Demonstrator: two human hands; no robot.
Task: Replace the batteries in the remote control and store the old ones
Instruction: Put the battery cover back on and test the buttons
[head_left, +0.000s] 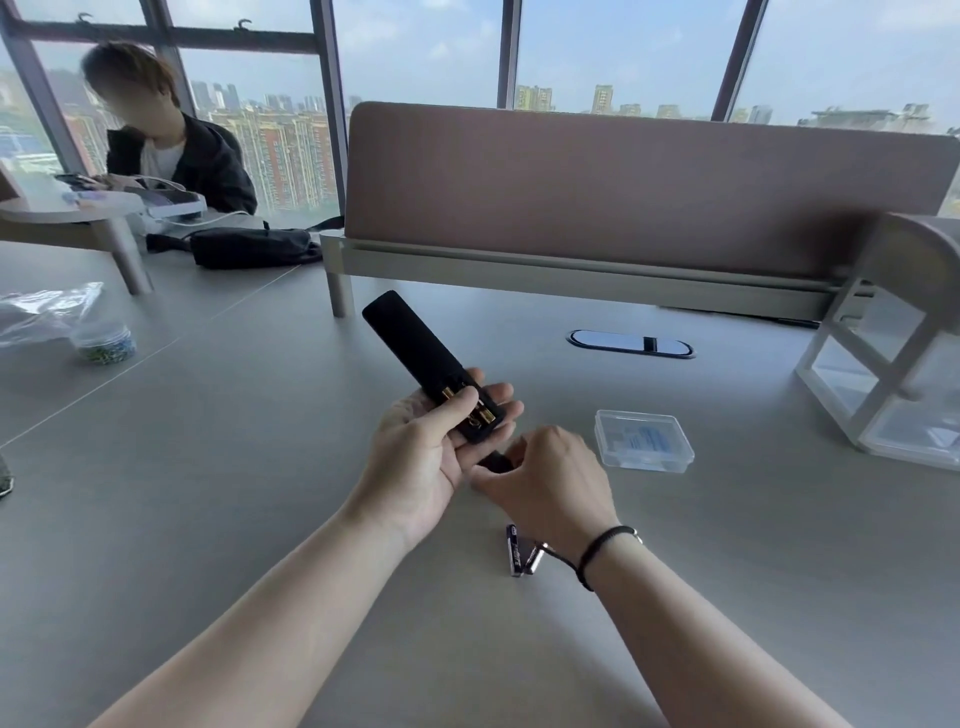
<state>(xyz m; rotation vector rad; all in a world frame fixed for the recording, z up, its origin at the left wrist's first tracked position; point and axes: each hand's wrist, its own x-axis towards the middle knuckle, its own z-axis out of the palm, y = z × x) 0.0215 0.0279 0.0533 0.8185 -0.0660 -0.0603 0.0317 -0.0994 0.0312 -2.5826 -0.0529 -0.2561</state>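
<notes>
Left hand (415, 447) grips remote (415, 353); right hand (545, 478) pinches black cover (496, 461); labels unreadable.

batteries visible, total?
4: two gold batteries in the remote's open compartment, partly under the left thumb; two loose batteries on the table beside the right wrist. Others may be hidden.

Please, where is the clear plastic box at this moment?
In the head view the clear plastic box lies closed on the table, to the right of the right hand and apart from it, before the white rack.
</notes>
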